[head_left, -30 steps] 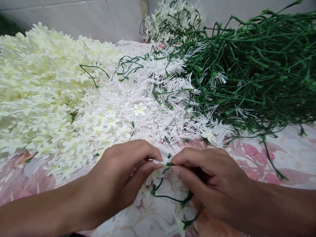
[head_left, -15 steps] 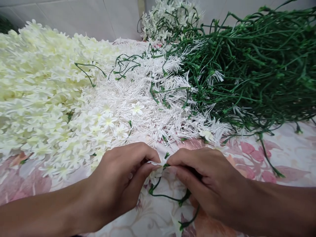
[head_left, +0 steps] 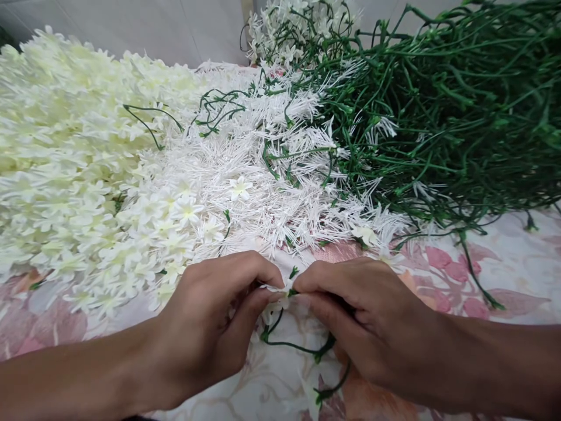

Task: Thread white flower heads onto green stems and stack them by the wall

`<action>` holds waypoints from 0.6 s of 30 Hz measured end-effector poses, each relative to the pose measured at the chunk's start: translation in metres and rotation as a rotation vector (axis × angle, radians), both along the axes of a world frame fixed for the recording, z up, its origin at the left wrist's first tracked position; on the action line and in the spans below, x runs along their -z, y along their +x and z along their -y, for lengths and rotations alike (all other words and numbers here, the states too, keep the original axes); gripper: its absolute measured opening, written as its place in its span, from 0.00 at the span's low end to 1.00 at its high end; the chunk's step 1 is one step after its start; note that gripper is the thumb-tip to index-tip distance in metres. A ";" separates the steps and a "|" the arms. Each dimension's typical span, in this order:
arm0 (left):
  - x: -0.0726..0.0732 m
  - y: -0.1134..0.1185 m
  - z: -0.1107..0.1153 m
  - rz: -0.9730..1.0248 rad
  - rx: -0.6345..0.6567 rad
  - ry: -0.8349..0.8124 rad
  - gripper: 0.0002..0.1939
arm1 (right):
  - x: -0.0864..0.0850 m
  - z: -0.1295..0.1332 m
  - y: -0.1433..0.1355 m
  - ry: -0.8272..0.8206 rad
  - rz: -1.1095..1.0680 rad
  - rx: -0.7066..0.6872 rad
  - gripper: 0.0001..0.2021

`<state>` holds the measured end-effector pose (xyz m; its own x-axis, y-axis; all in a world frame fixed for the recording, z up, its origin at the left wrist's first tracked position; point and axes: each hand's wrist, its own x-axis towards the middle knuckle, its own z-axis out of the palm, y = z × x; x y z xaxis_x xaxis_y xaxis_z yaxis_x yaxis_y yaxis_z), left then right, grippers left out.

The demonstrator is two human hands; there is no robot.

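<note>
My left hand (head_left: 223,321) is closed in a pinch on a white artificial flower (head_left: 272,299), whose petals poke out past the fingertips. Tip to tip with it, my right hand (head_left: 363,316) pinches a green plastic flower stem (head_left: 293,350). Flower and stem meet between the two hands, and the fingers partly cover that joint. The stem bends down below the hands with several green tips. Near its lower end hangs another white petal piece (head_left: 312,394), partly cut off by the frame.
Loose cream-white flower heads (head_left: 79,175) are heaped at the left. White thread-like stamens (head_left: 245,158) lie in the middle, with green stems (head_left: 460,111) piled at the right. A bunch of assembled flowers (head_left: 302,32) stands at the back by the tiled wall (head_left: 144,29). Floral cloth (head_left: 526,269) lies underneath.
The view has shifted slightly, so the piles sit a little higher and further left. Both hands keep the same pinch on the flower and stem.
</note>
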<state>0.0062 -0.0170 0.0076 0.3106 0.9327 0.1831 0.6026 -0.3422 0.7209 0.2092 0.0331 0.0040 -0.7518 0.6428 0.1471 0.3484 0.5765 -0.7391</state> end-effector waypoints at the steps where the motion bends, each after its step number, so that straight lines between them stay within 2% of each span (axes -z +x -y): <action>1: 0.000 0.000 -0.001 -0.001 0.000 0.002 0.10 | 0.000 0.000 0.000 0.004 -0.001 -0.004 0.12; 18: -0.002 0.002 -0.005 -0.024 0.039 -0.017 0.09 | -0.001 -0.002 0.000 0.029 -0.031 -0.048 0.12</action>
